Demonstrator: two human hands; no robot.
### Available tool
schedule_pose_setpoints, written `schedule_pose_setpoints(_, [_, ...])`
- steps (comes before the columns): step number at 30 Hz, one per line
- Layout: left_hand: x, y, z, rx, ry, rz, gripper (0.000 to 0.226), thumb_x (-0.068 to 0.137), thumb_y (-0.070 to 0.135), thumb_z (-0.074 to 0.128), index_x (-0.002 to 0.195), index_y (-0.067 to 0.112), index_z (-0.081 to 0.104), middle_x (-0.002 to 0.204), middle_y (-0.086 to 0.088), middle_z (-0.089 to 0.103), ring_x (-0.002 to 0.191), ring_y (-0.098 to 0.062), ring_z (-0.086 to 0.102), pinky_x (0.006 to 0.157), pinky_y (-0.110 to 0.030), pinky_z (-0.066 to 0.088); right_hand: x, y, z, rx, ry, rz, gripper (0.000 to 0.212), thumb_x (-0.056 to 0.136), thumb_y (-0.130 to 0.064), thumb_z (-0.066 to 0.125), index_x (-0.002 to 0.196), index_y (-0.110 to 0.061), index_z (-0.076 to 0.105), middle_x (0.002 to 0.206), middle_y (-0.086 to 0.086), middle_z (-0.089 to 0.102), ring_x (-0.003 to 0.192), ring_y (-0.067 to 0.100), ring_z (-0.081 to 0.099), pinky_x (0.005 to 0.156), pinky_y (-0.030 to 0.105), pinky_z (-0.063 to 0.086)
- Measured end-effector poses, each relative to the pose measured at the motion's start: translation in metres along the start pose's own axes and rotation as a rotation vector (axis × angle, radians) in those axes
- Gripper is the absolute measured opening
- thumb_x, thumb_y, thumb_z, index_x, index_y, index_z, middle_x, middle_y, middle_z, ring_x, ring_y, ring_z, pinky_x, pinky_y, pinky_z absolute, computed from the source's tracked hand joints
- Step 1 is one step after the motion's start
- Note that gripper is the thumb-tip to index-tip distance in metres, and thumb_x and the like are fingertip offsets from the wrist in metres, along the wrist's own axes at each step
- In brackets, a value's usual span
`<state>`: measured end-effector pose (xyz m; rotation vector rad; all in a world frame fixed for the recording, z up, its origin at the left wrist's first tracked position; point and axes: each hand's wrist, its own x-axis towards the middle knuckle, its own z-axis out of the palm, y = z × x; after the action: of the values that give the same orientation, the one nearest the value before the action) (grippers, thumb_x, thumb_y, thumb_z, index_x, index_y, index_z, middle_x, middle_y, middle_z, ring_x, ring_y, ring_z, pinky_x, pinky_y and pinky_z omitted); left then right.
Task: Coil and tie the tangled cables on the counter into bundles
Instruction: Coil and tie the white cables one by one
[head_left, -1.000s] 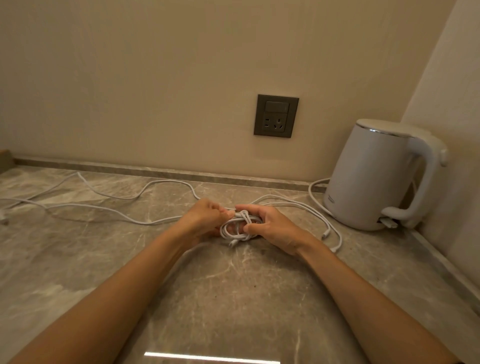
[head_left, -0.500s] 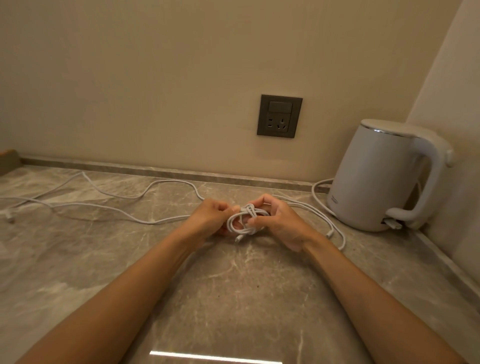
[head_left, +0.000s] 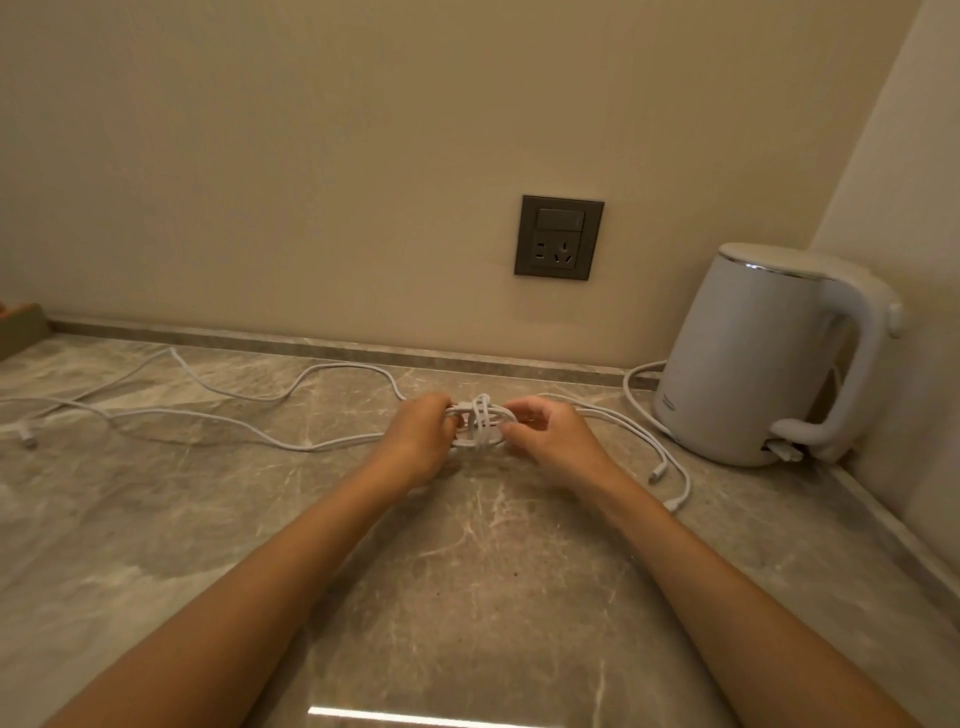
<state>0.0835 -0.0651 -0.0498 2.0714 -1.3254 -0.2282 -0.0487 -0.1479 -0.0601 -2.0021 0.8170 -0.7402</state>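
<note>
Marble counter (head_left: 467, 597) | left hand (head_left: 415, 441), right hand (head_left: 558, 441) grip cable bundle (head_left: 480, 423) | loose cables (head_left: 311, 448), kettle (head_left: 753, 364) beside

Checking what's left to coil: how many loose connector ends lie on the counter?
3. One connector at far left; two more beside the right hand near the kettle. Others may hide in the held bundle.

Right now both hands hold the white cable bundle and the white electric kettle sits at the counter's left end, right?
One slip: the head view shows the white electric kettle at the right end of the counter, not left. Left hand and right hand do hold the white cable bundle.
</note>
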Motion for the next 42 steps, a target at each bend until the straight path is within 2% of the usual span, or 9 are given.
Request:
schedule_pose_setpoints(4, [0.0, 0.001, 0.007, 0.055, 0.028, 0.092, 0.019, 0.094, 0.006, 0.041, 0.101, 0.0, 0.057, 0.105, -0.02, 0.062, 0.096, -0.033, 0.056, 0.064, -0.023, 0.027, 0.0, -0.001, 0.006, -0.428, 0.07, -0.13, 0.019, 0.092, -0.017, 0.051, 0.091, -0.005, 0.066, 0.091, 0.014, 0.068, 0.084, 0.027, 0.059, 0.071, 0.035, 0.04])
schedule_pose_setpoints(11, [-0.006, 0.008, 0.009, 0.036, 0.062, 0.111, 0.015, 0.094, 0.017, 0.045, 0.1, 0.005, 0.054, 0.098, -0.018, 0.061, 0.09, -0.033, 0.056, 0.066, -0.03, 0.034, 0.001, 0.0, -0.001, -0.74, 0.001, 0.016, 0.03, 0.098, -0.022, 0.037, 0.096, -0.001, 0.059, 0.108, 0.023, 0.062, 0.099, 0.039, 0.057, 0.067, 0.033, 0.033])
schedule_pose_setpoints(17, [-0.009, 0.012, 0.008, 0.614, -0.064, 0.033, 0.029, 0.095, 0.015, 0.038, 0.112, 0.005, 0.059, 0.115, -0.018, 0.06, 0.107, -0.035, 0.056, 0.08, -0.036, 0.043, -0.006, -0.014, 0.005, -0.734, -0.043, 0.085, 0.026, 0.098, -0.017, 0.036, 0.091, -0.002, 0.055, 0.112, 0.026, 0.059, 0.102, 0.04, 0.055, 0.069, 0.032, 0.033])
schedule_pose_setpoints(24, [-0.001, 0.011, 0.006, 0.663, -0.172, 0.156, 0.025, 0.091, 0.007, 0.046, 0.112, 0.001, 0.058, 0.113, -0.019, 0.058, 0.104, -0.034, 0.057, 0.084, -0.036, 0.045, 0.001, -0.018, 0.0, -0.576, -0.156, 0.202, 0.027, 0.096, -0.016, 0.035, 0.071, -0.009, 0.044, 0.083, 0.015, 0.049, 0.078, 0.024, 0.048, 0.065, 0.028, 0.03])
schedule_pose_setpoints(29, [-0.014, 0.015, -0.019, 0.212, -0.088, -0.035, 0.031, 0.094, 0.016, 0.039, 0.093, -0.006, 0.061, 0.091, -0.021, 0.067, 0.08, -0.033, 0.062, 0.071, -0.033, 0.046, -0.006, -0.032, 0.001, -0.364, -0.08, 0.192, 0.035, 0.095, -0.023, 0.042, 0.066, -0.012, 0.058, 0.058, 0.006, 0.061, 0.061, 0.021, 0.058, 0.069, 0.033, 0.046])
schedule_pose_setpoints(31, [-0.02, 0.009, -0.031, 0.019, -0.021, -0.121, 0.029, 0.093, 0.019, 0.04, 0.086, 0.0, 0.061, 0.074, -0.014, 0.069, 0.059, -0.025, 0.06, 0.06, -0.029, 0.047, -0.012, -0.046, 0.007, -0.282, -0.103, 0.165, 0.03, 0.095, -0.022, 0.045, 0.072, -0.01, 0.061, 0.058, 0.005, 0.062, 0.053, 0.013, 0.056, 0.061, 0.029, 0.045])
schedule_pose_setpoints(33, [-0.026, 0.002, -0.04, -0.095, 0.077, -0.14, 0.016, 0.091, 0.025, 0.049, 0.09, 0.009, 0.053, 0.072, -0.008, 0.065, 0.061, -0.023, 0.06, 0.061, -0.031, 0.048, -0.018, -0.055, 0.017, -0.195, -0.151, 0.155, 0.029, 0.097, -0.017, 0.041, 0.077, -0.008, 0.06, 0.058, 0.006, 0.061, 0.044, 0.008, 0.052, 0.05, 0.021, 0.039])
schedule_pose_setpoints(38, [-0.049, -0.01, -0.053, 0.035, 0.455, 0.234, 0.016, 0.087, 0.016, 0.056, 0.1, 0.006, 0.052, 0.097, -0.008, 0.048, 0.092, -0.022, 0.044, 0.077, -0.023, 0.032, -0.025, -0.068, 0.039, 0.218, -0.158, 0.344, 0.029, 0.098, -0.01, 0.039, 0.077, -0.004, 0.058, 0.049, 0.006, 0.051, 0.029, 0.004, 0.037, 0.034, 0.015, 0.028])
schedule_pose_setpoints(42, [-0.06, -0.016, -0.049, 0.144, 0.377, 0.405, 0.023, 0.09, 0.028, 0.057, 0.102, 0.009, 0.058, 0.094, -0.003, 0.057, 0.09, -0.016, 0.04, 0.075, -0.022, 0.028, -0.034, -0.076, 0.043, 0.416, -0.237, 0.361, 0.027, 0.096, -0.002, 0.04, 0.075, -0.007, 0.057, 0.058, 0.006, 0.052, 0.042, 0.006, 0.043, 0.042, 0.015, 0.033])
